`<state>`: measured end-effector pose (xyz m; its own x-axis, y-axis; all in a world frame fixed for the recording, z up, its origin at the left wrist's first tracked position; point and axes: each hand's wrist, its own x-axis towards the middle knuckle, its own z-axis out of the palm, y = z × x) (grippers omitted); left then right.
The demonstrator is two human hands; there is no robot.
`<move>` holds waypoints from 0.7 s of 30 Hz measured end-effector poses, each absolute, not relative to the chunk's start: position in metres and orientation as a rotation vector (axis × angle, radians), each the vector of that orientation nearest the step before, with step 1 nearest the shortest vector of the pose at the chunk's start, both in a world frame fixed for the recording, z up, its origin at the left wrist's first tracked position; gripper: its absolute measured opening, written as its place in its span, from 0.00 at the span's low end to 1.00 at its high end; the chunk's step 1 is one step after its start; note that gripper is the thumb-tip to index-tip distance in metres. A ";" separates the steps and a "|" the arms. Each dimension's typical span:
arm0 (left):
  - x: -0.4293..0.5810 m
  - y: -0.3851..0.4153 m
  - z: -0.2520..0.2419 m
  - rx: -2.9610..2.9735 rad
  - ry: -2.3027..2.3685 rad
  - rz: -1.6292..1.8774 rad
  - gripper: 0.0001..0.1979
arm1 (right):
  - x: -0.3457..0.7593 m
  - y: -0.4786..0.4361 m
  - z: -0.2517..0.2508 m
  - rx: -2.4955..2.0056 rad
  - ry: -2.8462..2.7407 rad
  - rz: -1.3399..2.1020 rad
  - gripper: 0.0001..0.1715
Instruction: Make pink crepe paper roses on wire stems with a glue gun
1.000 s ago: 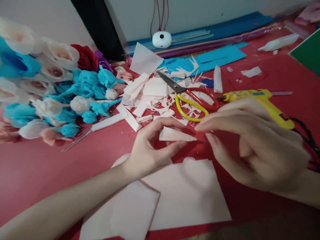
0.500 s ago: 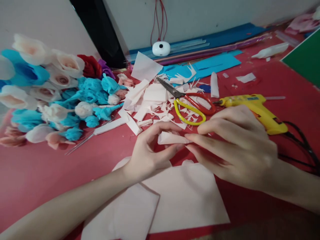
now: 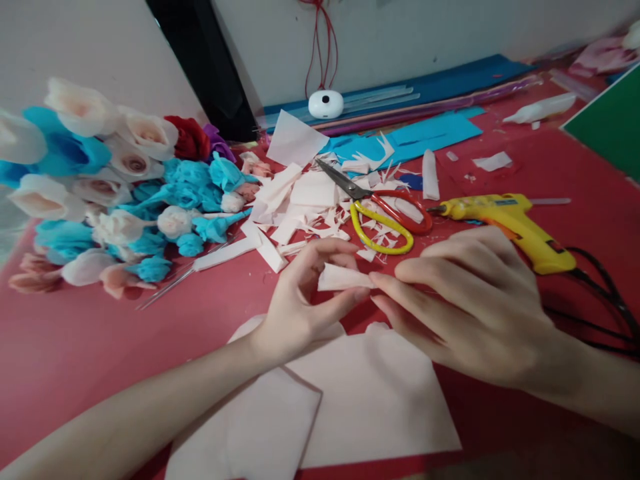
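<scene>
A small rolled piece of pale pink crepe paper [image 3: 343, 277] lies between my two hands. My left hand [image 3: 305, 303] is curved around it, thumb below and fingers above. My right hand [image 3: 465, 303] pinches the narrow right end of the roll with thumb and fingertips. Under my wrists lie larger pale paper sheets [image 3: 375, 400], partly overlapping. Just beyond my hands rest scissors [image 3: 383, 217] with one red and one yellow handle loop, on a heap of pale paper scraps [image 3: 313, 193].
Paper flowers [image 3: 185, 183] in blue, white, pink, red and purple crowd the left. A yellow glue gun [image 3: 515, 227] with a black cord lies at right. Behind are blue paper strips [image 3: 430, 133], a white earbud case [image 3: 325, 104], a white tube [image 3: 543, 109] and a green board [image 3: 610, 127].
The view has shifted slightly, so the flowers sit a little lower and further right. My hands keep hold of the paper roll, with the right fingers moved only a little.
</scene>
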<state>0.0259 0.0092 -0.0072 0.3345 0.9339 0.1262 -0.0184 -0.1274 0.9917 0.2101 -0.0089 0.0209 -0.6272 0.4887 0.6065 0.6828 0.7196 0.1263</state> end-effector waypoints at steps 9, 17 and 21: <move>0.027 0.010 -0.009 1.441 0.927 1.037 0.15 | 0.209 -0.007 0.020 -0.905 -2.322 -0.279 0.05; 0.027 0.010 -0.011 1.431 0.906 1.021 0.16 | 0.209 0.000 0.022 -0.968 -2.217 0.026 0.02; 0.028 0.010 -0.010 1.423 0.903 1.006 0.16 | 0.209 0.000 0.021 -0.968 -2.209 0.039 0.03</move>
<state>0.0275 0.0103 -0.0100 0.3444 0.9347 0.0885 -0.0131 -0.0895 0.9959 0.2090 -0.0004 0.0206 -0.4648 0.6522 0.5988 0.6304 0.7187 -0.2934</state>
